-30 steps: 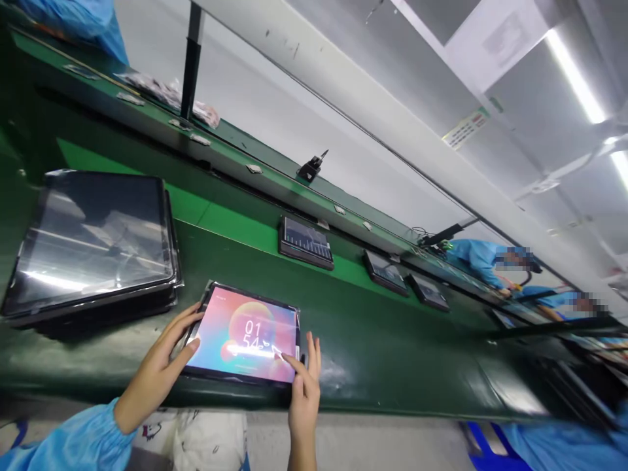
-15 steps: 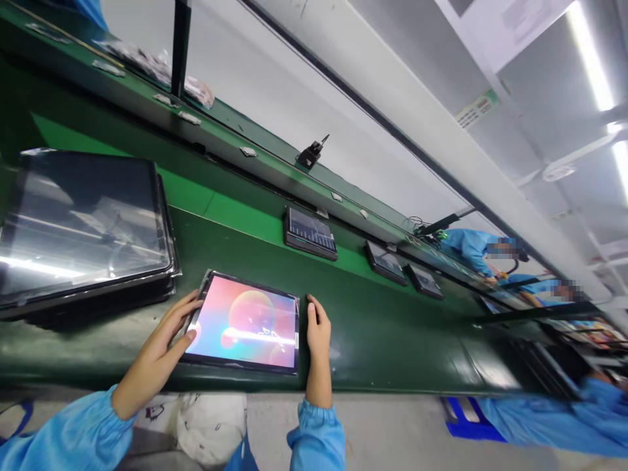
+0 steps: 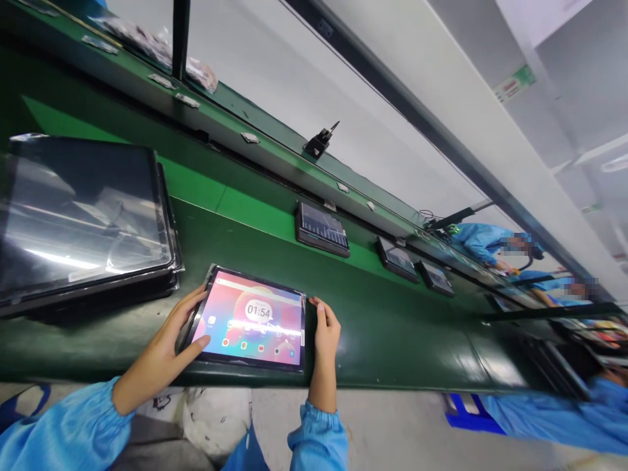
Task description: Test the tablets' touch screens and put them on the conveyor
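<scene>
A tablet [image 3: 248, 330] with a lit home screen, its clock reading 01:54, lies near the front edge of the green bench. My left hand [image 3: 171, 337] grips its left side, the thumb on the front and the fingers along the edge. Close by the right edge is my right hand [image 3: 326, 330], loosely curled with thumb and index finger apart. The index fingertip is near the upper right corner; I cannot tell whether it touches. Nothing shows in that hand. Left of the tablet is a stack of larger dark-screened panels [image 3: 88, 209] in clear film.
Farther along the bench [image 3: 392, 340] lie several dark tablets [image 3: 322, 227]. A black plug adapter [image 3: 318, 142] and plastic-bagged items [image 3: 142, 49] sit on the raised ledge. A dark post [image 3: 180, 39] rises there. People in blue [image 3: 490, 242] are at the right; a blue stool [image 3: 471, 415] stands below.
The screen has gone from a plain wallpaper of coloured spheres to a home screen with clock and icons. My view has shifted slightly; both hands stay beside the tablet.
</scene>
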Available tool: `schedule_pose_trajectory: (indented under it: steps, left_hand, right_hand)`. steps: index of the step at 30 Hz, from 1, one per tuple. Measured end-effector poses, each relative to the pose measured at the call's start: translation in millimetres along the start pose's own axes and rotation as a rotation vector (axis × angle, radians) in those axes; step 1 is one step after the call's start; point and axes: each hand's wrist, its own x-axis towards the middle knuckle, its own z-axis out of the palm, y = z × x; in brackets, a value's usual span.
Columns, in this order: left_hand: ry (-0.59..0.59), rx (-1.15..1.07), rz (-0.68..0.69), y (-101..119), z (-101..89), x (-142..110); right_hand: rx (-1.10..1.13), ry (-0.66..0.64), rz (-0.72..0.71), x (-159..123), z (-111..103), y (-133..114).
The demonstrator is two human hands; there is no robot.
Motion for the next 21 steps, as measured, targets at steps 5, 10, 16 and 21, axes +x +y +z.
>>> schedule_pose_trajectory:
  steps: [5, 10, 16, 21]
  left_hand:
    - [0.050, -0.288, -0.124, 2.1, 0.3, -1.4]
    - [0.084, -0.332, -0.146, 4.6, 0.9, -1.0]
    - [0.092, -0.329, -0.129, 7.9, -0.4, 1.9]
    - [0.166, -0.314, -0.118, 4.7, 2.1, 8.9]
  right_hand:
    - [0.051, -0.047, 0.007, -14.2, 1.5, -6.1]
    - [0.138, -0.157, -0.007, -47.3, 10.0, -6.8]
    - [0.392, -0.149, 0.046, -58.2, 20.5, -2.3]
    - [0.347, -0.223, 0.028, -39.2, 35.7, -11.5]
